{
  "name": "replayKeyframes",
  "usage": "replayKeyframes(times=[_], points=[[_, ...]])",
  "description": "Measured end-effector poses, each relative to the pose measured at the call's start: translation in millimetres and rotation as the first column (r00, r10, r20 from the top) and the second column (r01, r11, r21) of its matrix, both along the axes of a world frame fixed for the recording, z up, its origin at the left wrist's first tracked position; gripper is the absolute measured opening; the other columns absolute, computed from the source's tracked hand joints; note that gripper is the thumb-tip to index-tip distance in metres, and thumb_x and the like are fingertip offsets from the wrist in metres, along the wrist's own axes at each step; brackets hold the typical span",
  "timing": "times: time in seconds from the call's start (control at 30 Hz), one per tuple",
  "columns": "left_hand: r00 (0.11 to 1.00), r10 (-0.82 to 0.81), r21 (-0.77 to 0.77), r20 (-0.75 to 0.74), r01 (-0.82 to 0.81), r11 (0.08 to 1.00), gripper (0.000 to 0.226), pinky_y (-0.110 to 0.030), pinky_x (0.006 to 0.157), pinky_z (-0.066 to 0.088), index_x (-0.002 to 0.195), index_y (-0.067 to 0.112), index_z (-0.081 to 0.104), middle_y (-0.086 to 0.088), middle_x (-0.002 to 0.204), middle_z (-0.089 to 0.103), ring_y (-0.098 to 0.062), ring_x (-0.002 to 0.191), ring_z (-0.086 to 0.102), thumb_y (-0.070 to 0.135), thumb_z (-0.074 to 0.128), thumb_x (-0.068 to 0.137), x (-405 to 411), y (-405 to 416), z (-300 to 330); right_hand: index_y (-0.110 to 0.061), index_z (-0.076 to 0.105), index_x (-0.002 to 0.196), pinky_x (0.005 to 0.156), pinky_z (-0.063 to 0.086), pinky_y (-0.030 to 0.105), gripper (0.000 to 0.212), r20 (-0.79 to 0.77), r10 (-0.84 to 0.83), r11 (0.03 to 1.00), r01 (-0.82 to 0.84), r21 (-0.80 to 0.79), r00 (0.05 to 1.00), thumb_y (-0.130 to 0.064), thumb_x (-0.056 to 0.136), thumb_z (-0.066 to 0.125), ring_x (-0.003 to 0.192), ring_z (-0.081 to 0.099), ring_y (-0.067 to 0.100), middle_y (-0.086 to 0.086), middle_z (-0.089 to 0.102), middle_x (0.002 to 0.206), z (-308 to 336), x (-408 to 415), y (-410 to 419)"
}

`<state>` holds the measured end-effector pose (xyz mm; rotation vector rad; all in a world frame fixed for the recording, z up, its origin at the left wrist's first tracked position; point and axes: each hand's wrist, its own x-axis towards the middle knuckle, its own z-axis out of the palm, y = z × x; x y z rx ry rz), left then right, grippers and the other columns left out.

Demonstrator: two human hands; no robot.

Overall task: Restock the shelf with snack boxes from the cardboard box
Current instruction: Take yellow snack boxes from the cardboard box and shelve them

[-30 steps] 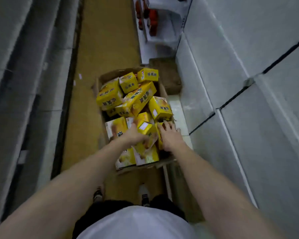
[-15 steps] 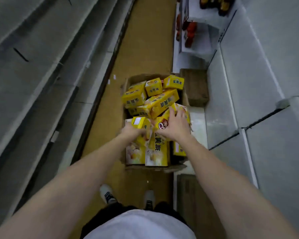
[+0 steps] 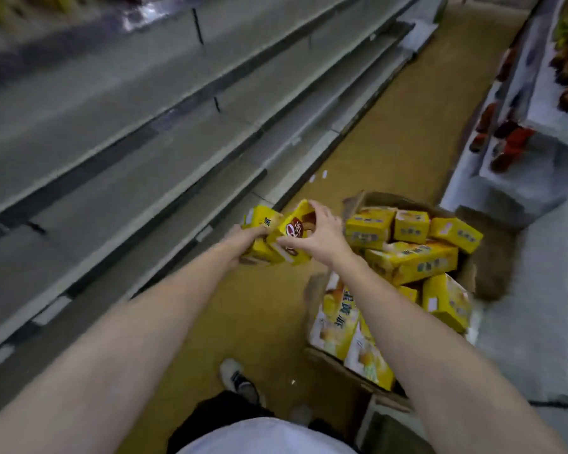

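An open cardboard box stands on the floor at the right, filled with several yellow snack boxes. Two yellow snack boxes are lifted out, held above the floor to the left of the cardboard box. My left hand grips one snack box from its left side. My right hand grips the other snack box, fingers over its top and thumb underneath. The grey shelf runs along the left with bare boards at this height.
The aisle floor is yellow-brown. A second grey shelf unit flanks the right, with red and dark goods farther back. My shoes stand beside the cardboard box's near corner.
Both hands have risen out of the cardboard box with a snack box each and swung left toward the left shelf. The view has turned left with them.
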<state>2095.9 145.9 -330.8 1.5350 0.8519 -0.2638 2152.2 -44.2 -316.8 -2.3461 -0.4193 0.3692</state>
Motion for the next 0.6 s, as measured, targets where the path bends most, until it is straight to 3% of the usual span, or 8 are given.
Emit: replayKeyframes(times=[0.1, 0.2, 0.33, 0.47, 0.6], points=[[0.991, 0.129, -0.058, 0.027, -0.127, 0.990, 0.063, -0.042, 0.055, 0.060, 0.126, 0.009, 0.056, -0.013, 0.088, 0.075, -0.030, 0.064, 0.073, 0.037, 0.079, 0.074, -3.1, 53.0, 11.2, -0.024, 0.032, 0.150, 0.113, 0.037, 0.043, 0.121, -0.055, 0.086, 0.988, -0.078, 0.136, 0.995, -0.072, 0.052, 0.082, 0.133, 0.041, 0.022, 0.001, 0.039, 0.143, 10.9, 11.0, 59.0], [0.972, 0.225, -0.072, 0.062, -0.221, 0.973, 0.081, -0.046, 0.060, 0.061, 0.127, 0.008, 0.051, -0.016, 0.096, 0.074, -0.031, 0.071, 0.074, 0.042, 0.085, 0.061, -5.9, 102.3, 28.0, -0.035, 0.029, 0.152, 0.111, 0.039, 0.038, 0.112, -0.124, 0.193, 0.964, -0.165, 0.208, 0.973, -0.069, 0.059, 0.081, 0.132, 0.043, 0.017, 0.000, 0.036, 0.146, 23.2, 20.4, 112.3], [0.954, 0.283, -0.003, 0.096, -0.284, 0.959, 0.063, -0.055, 0.067, 0.060, 0.118, 0.012, 0.053, -0.015, 0.098, 0.072, -0.033, 0.078, 0.074, 0.034, 0.085, 0.068, -3.2, 163.9, 45.1, -0.054, 0.030, 0.142, 0.105, 0.048, 0.043, 0.120, -0.173, 0.216, 0.956, -0.172, 0.238, 0.961, -0.081, 0.037, 0.083, 0.126, 0.051, 0.019, 0.001, 0.046, 0.140, 24.0, 39.5, 181.1], [0.963, 0.261, 0.125, 0.063, -0.267, 0.956, 0.063, -0.041, 0.069, 0.062, 0.112, 0.024, 0.060, -0.007, 0.102, 0.073, -0.025, 0.080, 0.073, 0.044, 0.087, 0.059, -1.6, 219.6, 42.7, -0.033, 0.033, 0.147, 0.103, 0.049, 0.042, 0.133, -0.178, 0.284, 0.948, -0.249, 0.199, 0.942, -0.077, 0.034, 0.087, 0.124, 0.052, 0.019, 0.000, 0.048, 0.137, 29.8, 48.7, 233.7], [0.951, 0.296, 0.308, 0.086, -0.308, 0.900, 0.082, -0.043, 0.081, 0.060, 0.115, 0.028, 0.058, -0.002, 0.109, 0.068, -0.025, 0.095, 0.068, 0.052, 0.082, 0.041, 1.2, 264.6, 35.1, -0.020, 0.033, 0.149, 0.102, 0.044, 0.034, 0.116, -0.124, 0.310, 0.950, -0.302, 0.078, 0.943, -0.060, 0.055, 0.088, 0.126, 0.047, 0.023, 0.005, 0.042, 0.137, 36.2, 54.3, 278.8]])
